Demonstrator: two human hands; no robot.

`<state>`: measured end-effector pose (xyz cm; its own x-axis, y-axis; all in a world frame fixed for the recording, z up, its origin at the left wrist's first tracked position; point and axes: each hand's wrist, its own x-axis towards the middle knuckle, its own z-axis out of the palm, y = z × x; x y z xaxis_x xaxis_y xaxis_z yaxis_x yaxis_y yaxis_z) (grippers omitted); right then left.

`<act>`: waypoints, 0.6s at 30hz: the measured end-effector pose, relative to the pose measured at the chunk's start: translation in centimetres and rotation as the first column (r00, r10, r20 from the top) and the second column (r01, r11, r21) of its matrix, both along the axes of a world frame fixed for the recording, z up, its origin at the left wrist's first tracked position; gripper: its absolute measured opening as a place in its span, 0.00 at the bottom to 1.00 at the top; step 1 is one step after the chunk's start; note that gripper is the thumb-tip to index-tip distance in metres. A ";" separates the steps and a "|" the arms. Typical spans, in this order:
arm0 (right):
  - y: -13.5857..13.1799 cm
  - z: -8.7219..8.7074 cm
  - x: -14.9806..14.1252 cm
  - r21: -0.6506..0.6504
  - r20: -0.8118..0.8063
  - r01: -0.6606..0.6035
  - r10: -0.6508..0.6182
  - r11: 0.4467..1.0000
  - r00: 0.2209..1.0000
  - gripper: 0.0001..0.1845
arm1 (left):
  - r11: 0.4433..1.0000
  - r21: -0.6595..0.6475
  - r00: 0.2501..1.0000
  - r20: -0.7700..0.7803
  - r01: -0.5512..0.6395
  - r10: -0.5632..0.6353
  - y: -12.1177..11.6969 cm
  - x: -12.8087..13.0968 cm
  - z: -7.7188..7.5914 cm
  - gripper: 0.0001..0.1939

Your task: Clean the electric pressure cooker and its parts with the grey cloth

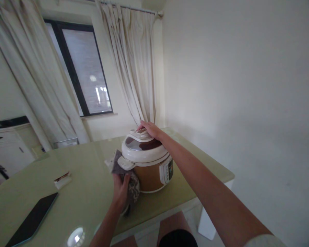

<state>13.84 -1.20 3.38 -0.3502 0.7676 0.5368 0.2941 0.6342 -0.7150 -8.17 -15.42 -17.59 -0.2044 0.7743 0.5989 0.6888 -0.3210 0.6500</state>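
Note:
A white and brown electric pressure cooker (146, 176) stands upright on the green tabletop, its lid on and its control panel turned to the right. My right hand (149, 129) rests over the handle on top of the lid, fingers bent around its far side. At the cooker's left side, below its white side handle (126, 163), my left hand (121, 190) grips a grey patterned cloth (133, 187). The cloth lies against the cooker's side wall. Part of the right fingers is hidden behind the lid handle.
The table (92, 171) has its right end close to the white wall. A dark tablet (33, 219) lies at the front left, with a small white packet (63, 180) beyond it. Curtains (134, 61) hang behind the table, and a white cabinet (11, 147) stands at far left.

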 end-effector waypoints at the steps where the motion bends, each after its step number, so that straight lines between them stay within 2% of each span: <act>1: 0.0 0.0 0.0 0.001 0.005 0.002 -0.002 1.000 1.000 0.38 | 0.999 0.032 1.000 0.017 -0.009 0.008 0.0 0.3 -0.1 0.23; 3: 0.2 -0.1 0.0 0.006 0.006 0.011 -0.011 1.000 1.000 0.37 | 0.996 0.072 0.998 0.041 -0.043 0.040 -0.2 0.8 -0.5 0.20; 6: 0.5 -0.2 0.0 0.019 0.004 0.027 -0.027 0.999 1.000 0.35 | 0.994 0.043 0.995 0.021 -0.101 0.100 -0.9 1.2 -1.4 0.18; 8: 0.6 -0.2 0.0 0.023 0.004 0.021 -0.021 1.000 1.000 0.35 | 0.990 0.074 0.990 -0.059 -0.123 0.127 -1.8 1.4 -2.2 0.17; 10: 0.6 -0.2 0.0 0.020 0.001 0.007 -0.007 1.000 1.000 0.36 | 0.975 0.188 0.970 -0.187 -0.121 0.157 -2.9 2.1 -3.0 0.13; 14: 0.3 -0.1 0.1 0.016 -0.003 -0.002 0.002 1.000 1.000 0.37 | 0.890 0.456 0.873 -0.425 -0.022 0.239 -4.4 4.8 -3.4 0.07; 18: 0.0 -0.1 0.1 0.006 0.009 -0.006 0.006 1.000 1.000 0.36 | 0.814 0.569 0.786 -0.552 0.113 0.277 -4.4 7.8 -2.0 0.20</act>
